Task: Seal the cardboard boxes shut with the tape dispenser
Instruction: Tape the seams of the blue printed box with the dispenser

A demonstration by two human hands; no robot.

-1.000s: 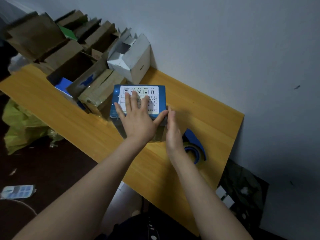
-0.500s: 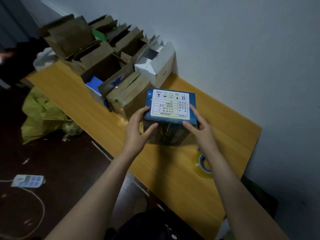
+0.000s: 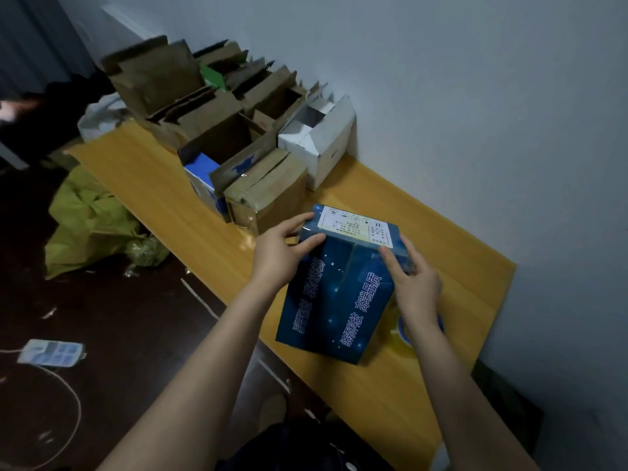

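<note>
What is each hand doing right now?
Left hand: holding the blue box at its upper left edge.
Right hand: holding the blue box at its upper right edge.

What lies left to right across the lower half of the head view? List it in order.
White power strip → crumpled yellow-green bag → left hand → dark blue printed cardboard box → right hand.

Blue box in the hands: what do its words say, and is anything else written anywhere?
"高端品质": white characters on the blue box, likely; the rest of both rows is too blurred.
White label on its end: too small to read.
White box, small dark mark: too small to read.
</note>
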